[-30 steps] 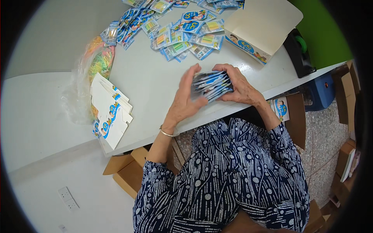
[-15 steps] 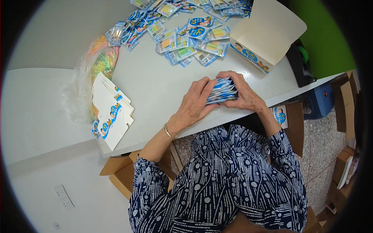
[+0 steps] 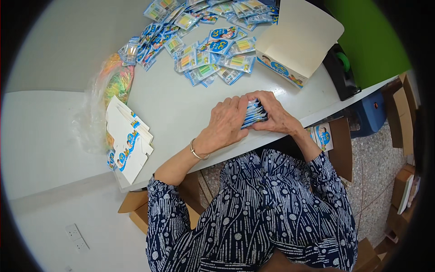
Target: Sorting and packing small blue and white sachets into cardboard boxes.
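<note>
Between my two hands is a stack of small blue-and-white packets (image 3: 254, 114), held on edge just above the near side of the table. My left hand (image 3: 228, 119) is wrapped round the stack's left end, its fingers over the top and thumb below. At the other end my right hand (image 3: 273, 115) grips with fingers and thumb, hiding part of the packets. Beyond my hands lies a loose pile of clear-fronted packets (image 3: 213, 56) holding coloured sticks. To its right stands an open white display box (image 3: 292, 45) with its lid raised.
Flat folded cartons (image 3: 127, 143) lie at the table's left, beside a clear plastic bag (image 3: 118, 84) of coloured pieces. A black tape dispenser (image 3: 343, 75) stands at the right edge. Cardboard boxes (image 3: 340, 147) and a blue case (image 3: 366, 115) sit below the table.
My hands have drawn closer together, squeezing the packets into a narrower stack. The whole view has shifted slightly; the loose packets and the box stay in place on the table.
</note>
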The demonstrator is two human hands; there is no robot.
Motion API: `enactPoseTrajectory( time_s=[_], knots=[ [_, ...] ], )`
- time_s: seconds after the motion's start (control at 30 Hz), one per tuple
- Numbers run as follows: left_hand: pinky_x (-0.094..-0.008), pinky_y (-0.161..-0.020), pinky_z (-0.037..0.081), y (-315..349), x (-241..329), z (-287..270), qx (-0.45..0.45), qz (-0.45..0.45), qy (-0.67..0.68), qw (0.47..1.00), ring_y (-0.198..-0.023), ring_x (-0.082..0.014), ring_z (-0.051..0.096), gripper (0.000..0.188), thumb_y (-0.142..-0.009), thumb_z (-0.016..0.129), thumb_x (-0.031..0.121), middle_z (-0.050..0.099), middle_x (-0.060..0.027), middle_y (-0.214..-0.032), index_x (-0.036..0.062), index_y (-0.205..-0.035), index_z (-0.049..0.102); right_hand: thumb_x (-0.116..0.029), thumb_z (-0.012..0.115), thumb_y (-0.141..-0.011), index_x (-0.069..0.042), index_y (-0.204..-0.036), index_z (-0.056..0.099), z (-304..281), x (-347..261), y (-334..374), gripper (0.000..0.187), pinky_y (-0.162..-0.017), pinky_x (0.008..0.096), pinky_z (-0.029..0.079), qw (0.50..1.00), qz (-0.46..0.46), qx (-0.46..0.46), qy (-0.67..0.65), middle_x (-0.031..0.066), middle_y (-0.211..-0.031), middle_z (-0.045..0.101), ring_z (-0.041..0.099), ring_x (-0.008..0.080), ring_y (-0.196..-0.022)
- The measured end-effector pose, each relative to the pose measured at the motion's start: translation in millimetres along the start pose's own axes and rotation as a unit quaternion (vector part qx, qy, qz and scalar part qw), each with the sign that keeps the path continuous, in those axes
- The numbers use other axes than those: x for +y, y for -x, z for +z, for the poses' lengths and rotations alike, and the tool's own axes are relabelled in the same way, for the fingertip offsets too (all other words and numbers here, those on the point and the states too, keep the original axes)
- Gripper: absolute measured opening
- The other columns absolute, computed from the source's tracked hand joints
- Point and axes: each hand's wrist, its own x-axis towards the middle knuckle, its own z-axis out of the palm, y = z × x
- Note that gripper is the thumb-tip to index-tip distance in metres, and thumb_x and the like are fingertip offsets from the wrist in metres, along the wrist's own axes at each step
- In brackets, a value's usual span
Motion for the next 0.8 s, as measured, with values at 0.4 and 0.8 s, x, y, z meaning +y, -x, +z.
enactPoseTrajectory(
  time_s=[0.4,0.8],
  knots=[
    [-0.0435,-0.094,0.042,-103,-89,-16,0.112,0.151,-0.141,0.972,-0.112,-0.033,0.05,0.052,-0.071,0.073,0.022,0.053,-0.0125,-0.119,0.0055,-0.117,0.055,-0.025,0.078,-0.065,-0.011,-0.114,0.052,-2,-6,-3,0.058,-0.103,0.0393,0.032,1.0,-0.012,-0.012,0.02,0.0057,-0.117,0.058,0.047,0.0292,-0.115],
    [-0.0453,-0.09,0.042,-165,-87,0,0.149,0.134,-0.229,0.953,-0.092,-0.0305,0.054,0.027,-0.077,0.061,0.02,0.061,-0.0155,-0.086,-0.0022,-0.092,0.062,-0.028,0.076,-0.065,-0.011,-0.112,0.051,-1,-2,-5,0.055,-0.101,0.0386,0.032,0.998,-0.051,-0.001,0.021,0.0057,-0.113,0.058,0.049,0.0287,-0.11]
  ],
)
